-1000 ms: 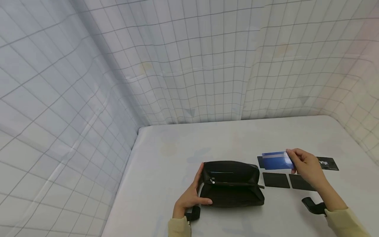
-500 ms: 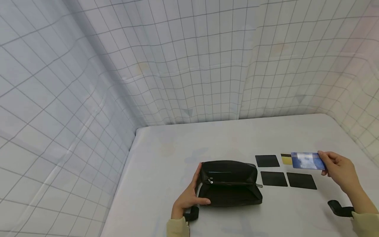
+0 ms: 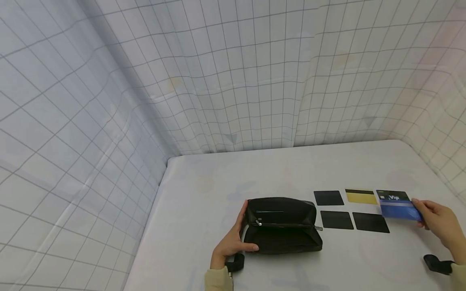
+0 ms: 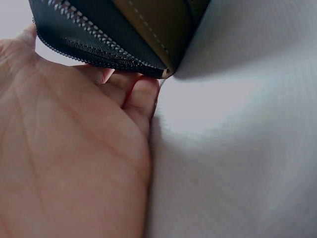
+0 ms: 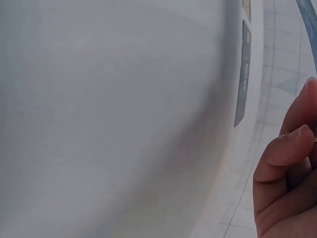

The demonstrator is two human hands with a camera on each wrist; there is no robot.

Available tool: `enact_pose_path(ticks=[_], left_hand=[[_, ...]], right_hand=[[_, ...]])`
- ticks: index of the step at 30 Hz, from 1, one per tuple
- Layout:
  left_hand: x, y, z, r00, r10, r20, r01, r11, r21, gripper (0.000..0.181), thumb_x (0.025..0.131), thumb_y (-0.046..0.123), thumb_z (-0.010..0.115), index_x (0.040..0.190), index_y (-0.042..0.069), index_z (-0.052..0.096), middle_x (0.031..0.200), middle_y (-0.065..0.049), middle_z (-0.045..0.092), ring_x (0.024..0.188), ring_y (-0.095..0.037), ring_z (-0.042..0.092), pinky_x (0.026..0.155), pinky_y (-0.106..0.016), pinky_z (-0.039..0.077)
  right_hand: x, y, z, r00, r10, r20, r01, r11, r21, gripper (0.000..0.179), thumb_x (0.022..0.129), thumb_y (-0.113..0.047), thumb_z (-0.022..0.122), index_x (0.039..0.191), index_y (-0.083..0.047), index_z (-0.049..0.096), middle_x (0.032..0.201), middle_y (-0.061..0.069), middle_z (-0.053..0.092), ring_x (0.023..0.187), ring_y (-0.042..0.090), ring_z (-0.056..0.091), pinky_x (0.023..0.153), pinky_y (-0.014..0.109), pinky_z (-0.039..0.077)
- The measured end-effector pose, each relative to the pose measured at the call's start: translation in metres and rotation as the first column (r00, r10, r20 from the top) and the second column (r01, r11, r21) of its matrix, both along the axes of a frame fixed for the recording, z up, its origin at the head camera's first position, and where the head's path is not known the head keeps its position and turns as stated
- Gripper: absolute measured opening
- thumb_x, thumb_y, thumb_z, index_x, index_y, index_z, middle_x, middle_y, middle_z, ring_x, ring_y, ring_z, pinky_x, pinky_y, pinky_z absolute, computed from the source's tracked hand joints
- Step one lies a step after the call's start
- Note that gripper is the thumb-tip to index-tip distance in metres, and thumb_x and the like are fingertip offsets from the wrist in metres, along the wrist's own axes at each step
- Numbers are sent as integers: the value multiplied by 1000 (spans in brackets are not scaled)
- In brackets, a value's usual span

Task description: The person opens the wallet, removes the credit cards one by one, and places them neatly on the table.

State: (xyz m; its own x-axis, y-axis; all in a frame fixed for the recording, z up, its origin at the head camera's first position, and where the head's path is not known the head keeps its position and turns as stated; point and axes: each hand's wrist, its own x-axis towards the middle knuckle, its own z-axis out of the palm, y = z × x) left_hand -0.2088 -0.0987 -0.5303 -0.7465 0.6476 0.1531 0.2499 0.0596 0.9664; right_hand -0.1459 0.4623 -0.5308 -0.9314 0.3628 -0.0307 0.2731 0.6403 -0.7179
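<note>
A black zip wallet point(image 3: 282, 242) lies spread open on the white table, its pockets and zipper facing up. At its left end my left hand point(image 3: 233, 243) grips it, thumb on the front edge and fingers along the side. The left wrist view shows the fingertips against the zipped end of the wallet point(image 4: 143, 29). My right hand point(image 3: 440, 221) pinches a blue card point(image 3: 399, 211) by its right edge. That card overlaps the lower part of a black Vip card point(image 3: 394, 195). In the right wrist view only an edge of the blue card point(image 5: 309, 29) shows beyond the fingers.
Left of the Vip card lie a yellow card point(image 3: 362, 197) with a dark stripe and a black card point(image 3: 329, 198). Nearer the front are two more black cards, one point(image 3: 337, 220) beside the other point(image 3: 371, 222). Checked white curtains point(image 3: 233, 101) hang behind the table.
My right hand has carried the blue card rightward, then a little toward the front, uncovering the yellow card and part of the Vip card. The left hand keeps its grip on the wallet.
</note>
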Motion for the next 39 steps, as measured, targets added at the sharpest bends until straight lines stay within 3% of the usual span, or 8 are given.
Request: enact_pose_path(ticks=[9, 19, 26, 30, 35, 39], left_hand=[[-11, -1, -27, 1000, 5, -17, -5, 1000, -8, 120, 69, 30, 82, 149, 28, -8, 155, 10, -6, 142, -13, -2, 103, -66, 10], [-11, -1, -29, 1000, 10, 12, -9, 1000, -13, 120, 69, 32, 82, 149, 29, -8, 155, 13, -7, 142, -15, -4, 105, -65, 8], [-11, -2, -31, 1000, 9, -6, -9, 1000, -15, 119, 70, 33, 82, 149, 30, -8, 155, 11, -8, 142, -17, -4, 104, -66, 9], [-11, -2, -31, 1000, 9, -7, -10, 1000, -19, 119, 70, 32, 81, 149, 33, -7, 155, 11, -9, 142, -18, -5, 103, -66, 10], [-11, -2, -32, 1000, 10, -15, -10, 1000, -12, 119, 70, 32, 82, 149, 32, -7, 155, 11, -8, 142, -14, -5, 103, -66, 9], [-9, -2, -28, 1000, 7, -12, -7, 1000, -8, 118, 70, 31, 81, 149, 31, -7, 155, 11, -8, 142, -15, -5, 103, -66, 9]], right_hand=[[1, 23, -17, 981, -123, 149, 131, 990, -47, 86, 92, -61, 26, 123, 18, 39, 74, 9, 57, 51, 11, 51, 49, 25, 41], [-1, 30, -22, 981, -88, 175, 87, 996, 14, 84, 93, -59, 25, 119, 19, 42, 66, 2, 55, 51, 10, 49, 49, 26, 39], [-9, 33, -30, 961, -154, 229, 128, 984, 125, 81, 95, -56, 28, 119, 20, 42, 79, 21, 55, 55, 15, 51, 49, 27, 39], [-12, 34, -29, 950, -174, 258, 131, 976, 176, 82, 94, -57, 32, 116, 21, 43, 79, 23, 56, 58, 19, 52, 51, 28, 40], [-15, 33, -25, 934, -215, 286, 155, 963, 218, 82, 93, -57, 36, 114, 21, 45, 89, 31, 56, 73, 31, 52, 64, 41, 44], [-16, 32, -24, 922, -248, 296, 180, 955, 237, 80, 92, -56, 39, 113, 20, 47, 93, 33, 55, 81, 37, 51, 73, 49, 42]])
